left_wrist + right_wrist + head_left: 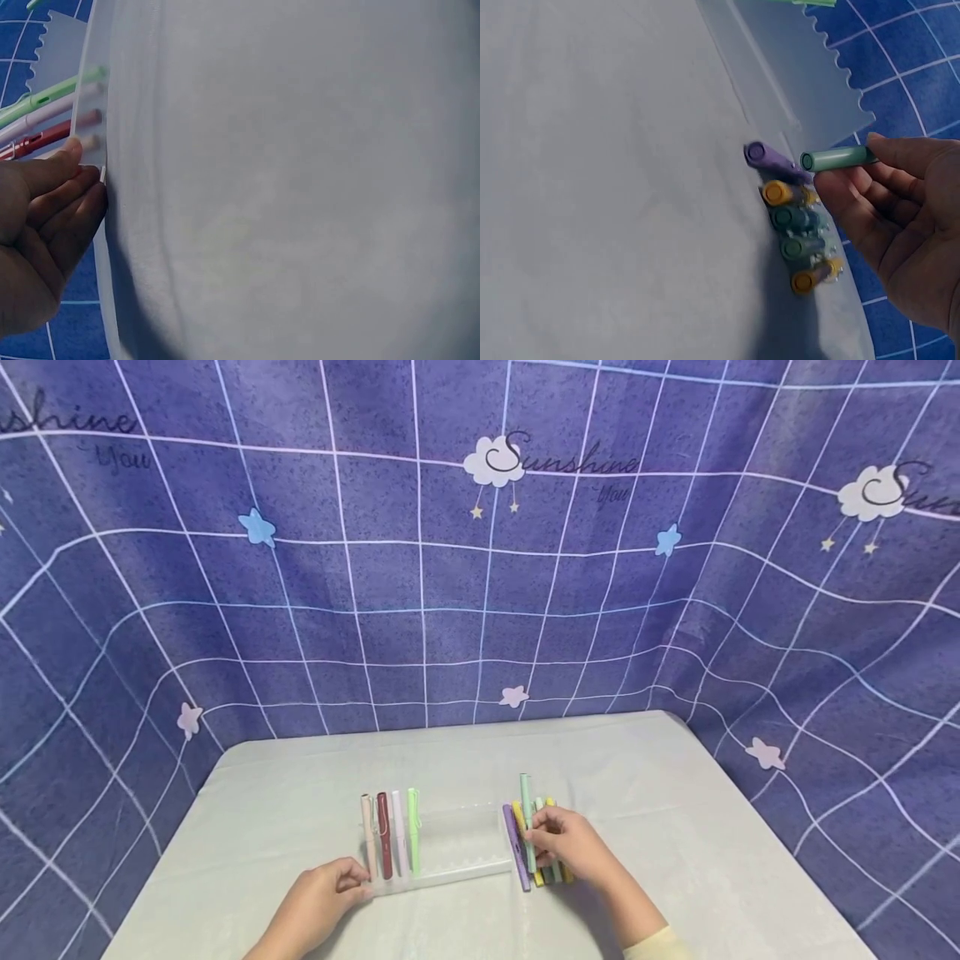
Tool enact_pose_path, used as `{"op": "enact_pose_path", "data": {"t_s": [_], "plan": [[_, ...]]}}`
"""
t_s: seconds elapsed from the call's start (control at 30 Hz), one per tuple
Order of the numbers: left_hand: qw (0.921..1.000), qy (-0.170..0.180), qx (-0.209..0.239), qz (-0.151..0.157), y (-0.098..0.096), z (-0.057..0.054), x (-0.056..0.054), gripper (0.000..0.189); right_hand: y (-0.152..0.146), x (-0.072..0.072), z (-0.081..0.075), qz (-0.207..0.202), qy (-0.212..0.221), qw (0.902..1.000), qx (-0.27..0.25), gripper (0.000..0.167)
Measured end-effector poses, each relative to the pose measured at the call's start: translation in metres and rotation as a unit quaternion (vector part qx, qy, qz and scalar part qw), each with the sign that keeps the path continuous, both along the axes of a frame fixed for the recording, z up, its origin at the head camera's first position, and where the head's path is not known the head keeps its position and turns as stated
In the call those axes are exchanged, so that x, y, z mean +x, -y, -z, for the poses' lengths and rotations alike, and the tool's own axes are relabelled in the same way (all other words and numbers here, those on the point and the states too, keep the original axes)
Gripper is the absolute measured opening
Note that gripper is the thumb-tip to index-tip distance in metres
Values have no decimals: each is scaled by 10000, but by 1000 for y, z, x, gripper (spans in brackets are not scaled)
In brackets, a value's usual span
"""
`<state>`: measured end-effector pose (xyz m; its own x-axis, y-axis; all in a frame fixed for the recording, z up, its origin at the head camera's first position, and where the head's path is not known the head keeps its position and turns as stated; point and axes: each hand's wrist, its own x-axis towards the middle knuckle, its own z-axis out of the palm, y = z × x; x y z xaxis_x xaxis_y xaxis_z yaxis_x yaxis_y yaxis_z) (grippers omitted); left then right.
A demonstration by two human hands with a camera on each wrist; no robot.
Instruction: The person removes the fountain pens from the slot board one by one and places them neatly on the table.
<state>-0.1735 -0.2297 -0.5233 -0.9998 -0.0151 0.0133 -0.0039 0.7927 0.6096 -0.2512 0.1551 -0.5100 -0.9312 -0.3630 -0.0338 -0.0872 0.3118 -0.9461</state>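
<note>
Left hand (322, 893): thumb and fingers pinch clear rack (457, 843) at its 8 o'clock corner. Right hand (573, 843): narrow pinch on pale green pen (527, 802), at rack's 3 o'clock end. Rack mid-bench, four pens in its 9 o'clock part, from 9 toward 3: beige pen (367, 835), dark red pen (385, 835), lavender pen (400, 835), bright green pen (413, 835). Just beyond rack's 3 o'clock end, row on bench (300, 777): purple pen (769, 157), yellow pen (777, 193), dark green pen (785, 218), light green pen (793, 247), second yellow pen (804, 282). Blue grid curtain (450, 568) at 12.
</note>
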Motion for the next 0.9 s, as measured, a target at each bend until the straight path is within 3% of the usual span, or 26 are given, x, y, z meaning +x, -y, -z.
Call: {"op": "enact_pose_path", "data": {"t_s": [0.57,0.9], "plan": [[10000,10,17,-40,-1,0,1,14,-32,-1,2,613,100,9963,595,18],[10000,-22,45,-51,-1,0,1,14,-45,-1,1,1316,212,9757,1739,13]]}}
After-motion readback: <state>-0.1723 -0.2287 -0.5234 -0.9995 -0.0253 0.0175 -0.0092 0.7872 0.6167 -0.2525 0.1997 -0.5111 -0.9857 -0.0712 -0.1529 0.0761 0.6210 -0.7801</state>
